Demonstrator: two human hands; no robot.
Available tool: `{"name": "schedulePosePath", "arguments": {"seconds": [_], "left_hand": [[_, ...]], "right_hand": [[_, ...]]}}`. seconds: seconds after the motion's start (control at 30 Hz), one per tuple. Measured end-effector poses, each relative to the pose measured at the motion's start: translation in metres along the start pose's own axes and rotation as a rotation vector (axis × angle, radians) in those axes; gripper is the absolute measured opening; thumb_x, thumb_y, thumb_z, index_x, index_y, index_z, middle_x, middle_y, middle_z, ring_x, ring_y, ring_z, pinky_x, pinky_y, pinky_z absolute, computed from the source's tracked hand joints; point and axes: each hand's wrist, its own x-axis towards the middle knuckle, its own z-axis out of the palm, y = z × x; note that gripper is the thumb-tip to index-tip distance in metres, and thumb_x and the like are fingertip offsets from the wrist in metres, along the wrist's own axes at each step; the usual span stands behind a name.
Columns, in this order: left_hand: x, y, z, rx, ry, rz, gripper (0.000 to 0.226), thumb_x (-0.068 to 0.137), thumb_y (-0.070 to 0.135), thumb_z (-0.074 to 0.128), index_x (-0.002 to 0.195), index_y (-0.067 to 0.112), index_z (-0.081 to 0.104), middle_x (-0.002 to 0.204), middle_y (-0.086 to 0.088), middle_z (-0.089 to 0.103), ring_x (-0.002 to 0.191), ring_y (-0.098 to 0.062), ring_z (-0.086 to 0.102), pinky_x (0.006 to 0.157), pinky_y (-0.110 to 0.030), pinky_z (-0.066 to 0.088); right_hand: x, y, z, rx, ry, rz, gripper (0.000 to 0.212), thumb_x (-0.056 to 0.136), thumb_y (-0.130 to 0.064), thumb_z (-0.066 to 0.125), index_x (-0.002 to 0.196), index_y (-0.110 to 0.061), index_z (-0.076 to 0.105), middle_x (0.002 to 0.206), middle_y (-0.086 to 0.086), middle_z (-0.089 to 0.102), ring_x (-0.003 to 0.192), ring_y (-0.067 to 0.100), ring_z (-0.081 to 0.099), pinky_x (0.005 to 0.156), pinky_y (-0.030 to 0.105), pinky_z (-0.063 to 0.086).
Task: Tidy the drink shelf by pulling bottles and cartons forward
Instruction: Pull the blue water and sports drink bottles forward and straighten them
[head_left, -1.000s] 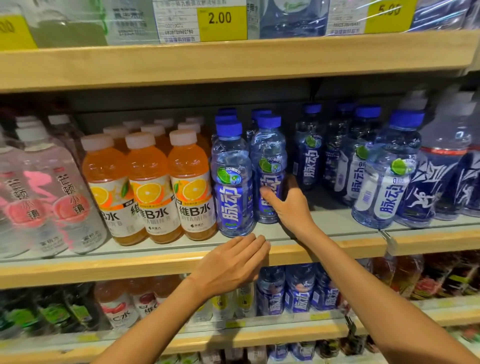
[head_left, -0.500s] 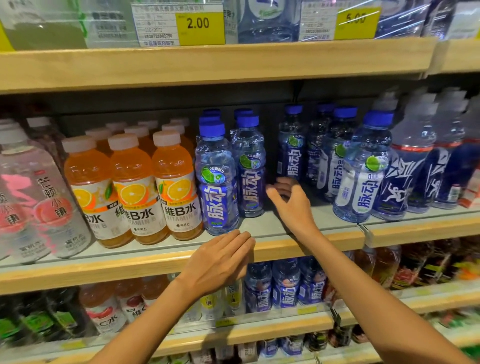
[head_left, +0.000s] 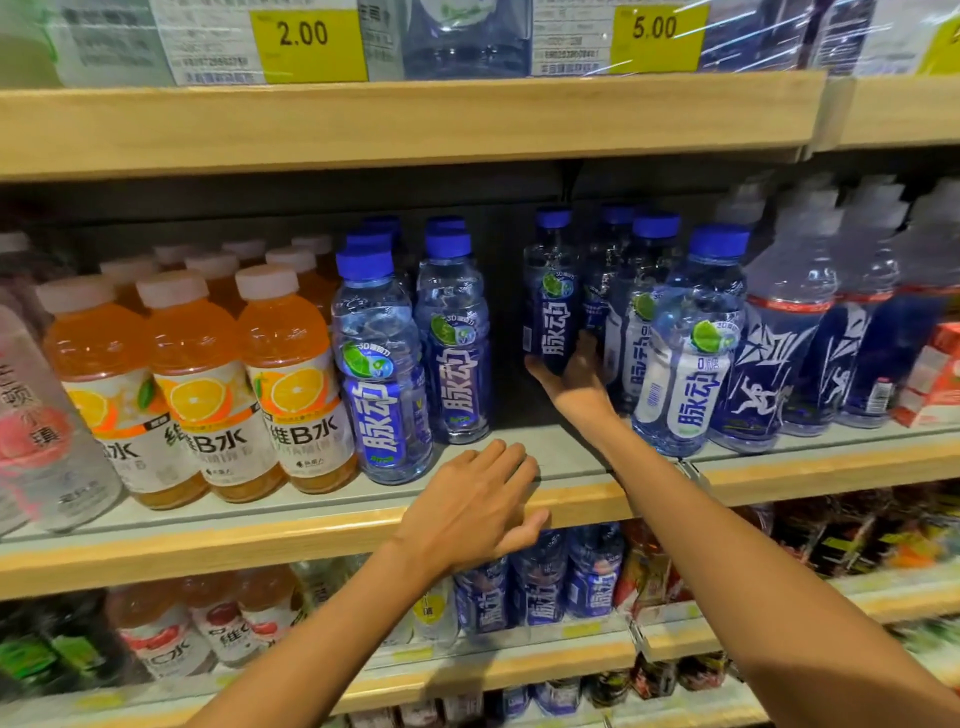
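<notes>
The right hand (head_left: 571, 382) reaches deep into the middle shelf and grips the lower part of a clear plastic blue-capped bottle (head_left: 551, 291) with a dark blue label; the thumb lies on its left side and the fingers curl round its far side, closed snugly about the base; the bottle is upright, well back from the front, at the left edge of a cluster of like bottles; whether its foot touches the shelf I cannot tell, since the hand hides it.

The left hand (head_left: 478, 499) lies palm down on the pale wooden front lip of the shelf (head_left: 208, 545), fingers straight and close together, holding nothing; the thumb hangs below the lip.

Left of the bare grey gap stand two more clear blue-labelled bottles, the front blue bottle (head_left: 382, 364) near the lip and the second blue bottle (head_left: 454, 338) just behind and right of it; further left stand rows of orange drink bottles (head_left: 197, 374) with white caps, and a pink-labelled clear bottle (head_left: 31, 415) at the edge.

Right of the held bottle, a white-labelled blue-capped bottle (head_left: 691, 358) stands forward; beside it are tall clear white-capped bottles (head_left: 779, 338) with a runner figure; a red carton (head_left: 935, 374) is at the far right.

Above, yellow price tags read 2.00 (head_left: 311, 36) and 5.00 (head_left: 657, 31).
</notes>
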Motion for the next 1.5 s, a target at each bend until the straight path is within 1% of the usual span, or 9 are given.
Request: {"name": "schedulePosePath", "arguments": {"seconds": [0.2, 0.33, 0.43, 0.63, 0.9, 1.1, 1.23, 1.37, 1.5], "left_hand": [[0.001, 0.002, 0.000, -0.015, -0.007, -0.008, 0.044, 0.094, 0.048, 0.035, 0.102, 0.013, 0.061, 0.097, -0.004, 0.061, 0.081, -0.020, 0.055, 0.063, -0.033, 0.048], [0.002, 0.003, 0.000, -0.027, -0.041, -0.020, 0.046, 0.095, 0.048, 0.032, 0.106, 0.013, 0.060, 0.100, -0.004, 0.060, 0.084, -0.021, 0.054, 0.067, -0.035, 0.049], [0.002, 0.003, 0.000, -0.030, -0.051, -0.025, 0.046, 0.096, 0.049, 0.032, 0.107, 0.013, 0.059, 0.103, -0.005, 0.059, 0.086, -0.021, 0.054, 0.068, -0.035, 0.049], [0.002, 0.003, 0.001, -0.032, -0.062, -0.032, 0.045, 0.096, 0.048, 0.034, 0.108, 0.012, 0.059, 0.103, -0.005, 0.060, 0.086, -0.021, 0.054, 0.068, -0.035, 0.049], [0.002, 0.005, -0.001, -0.027, -0.035, -0.038, 0.044, 0.093, 0.046, 0.040, 0.104, 0.009, 0.061, 0.101, -0.007, 0.061, 0.086, -0.023, 0.057, 0.068, -0.037, 0.050], [0.001, 0.006, -0.010, -0.075, -0.074, -0.078, 0.051, 0.095, 0.047, 0.033, 0.107, 0.007, 0.062, 0.107, -0.008, 0.063, 0.092, -0.024, 0.059, 0.069, -0.036, 0.051], [-0.005, 0.013, -0.015, -0.312, 0.007, -0.318, 0.050, 0.095, 0.047, 0.027, 0.109, 0.011, 0.060, 0.106, -0.003, 0.062, 0.092, -0.020, 0.059, 0.071, -0.036, 0.049], [0.003, 0.016, -0.032, -0.781, 0.309, -0.737, 0.042, 0.096, 0.050, 0.039, 0.110, 0.017, 0.062, 0.105, 0.007, 0.066, 0.096, -0.008, 0.062, 0.084, -0.030, 0.049], [0.041, 0.010, -0.067, -1.429, 0.456, -0.898, 0.031, 0.092, 0.045, 0.052, 0.105, 0.018, 0.060, 0.104, 0.002, 0.068, 0.095, -0.011, 0.065, 0.092, -0.038, 0.050]], "right_hand": [[0.015, 0.005, 0.015, -0.048, 0.054, -0.022, 0.088, 0.081, -0.033, 0.074, 0.145, 0.001, 0.025, 0.149, 0.020, 0.033, 0.138, 0.031, 0.029, 0.112, 0.040, 0.025], [0.025, 0.011, 0.022, -0.057, 0.029, -0.064, 0.086, 0.082, -0.031, 0.073, 0.146, 0.000, 0.025, 0.150, 0.018, 0.030, 0.139, 0.030, 0.022, 0.108, 0.030, 0.017], [0.030, 0.010, 0.028, 0.074, -0.004, -0.059, 0.088, 0.079, -0.023, 0.077, 0.145, 0.002, 0.023, 0.148, 0.020, 0.033, 0.137, 0.032, 0.030, 0.110, 0.033, 0.025], [0.038, 0.009, 0.033, 0.249, 0.025, -0.028, 0.081, 0.074, -0.013, 0.080, 0.139, 0.000, 0.033, 0.135, 0.017, 0.053, 0.122, 0.027, 0.053, 0.085, 0.013, 0.033], [0.025, 0.005, 0.022, 0.243, -0.037, 0.035, 0.068, 0.067, -0.014, 0.080, 0.125, -0.004, 0.044, 0.107, 0.012, 0.066, 0.095, 0.027, 0.064, 0.076, 0.033, 0.054], [-0.009, -0.005, 0.000, 0.236, -0.030, 0.028, 0.052, 0.067, -0.022, 0.081, 0.110, -0.012, 0.053, 0.089, -0.004, 0.063, 0.079, 0.015, 0.060, 0.067, 0.023, 0.046], [-0.040, -0.004, -0.040, 0.236, -0.165, -0.080, 0.023, 0.064, -0.027, 0.080, 0.066, -0.021, 0.057, 0.055, -0.015, 0.062, 0.050, -0.001, 0.055, 0.050, 0.018, 0.043], [-0.072, -0.006, -0.070, 0.220, -0.278, -0.064, 0.050, 0.060, -0.032, 0.081, 0.098, -0.023, 0.051, 0.090, -0.005, 0.067, 0.077, 0.008, 0.065, 0.064, 0.025, 0.050], [-0.114, -0.009, -0.075, 0.262, -0.385, -0.074, 0.062, 0.049, -0.037, 0.078, 0.103, -0.024, 0.051, 0.092, -0.003, 0.068, 0.081, 0.012, 0.067, 0.074, 0.035, 0.056]]}}
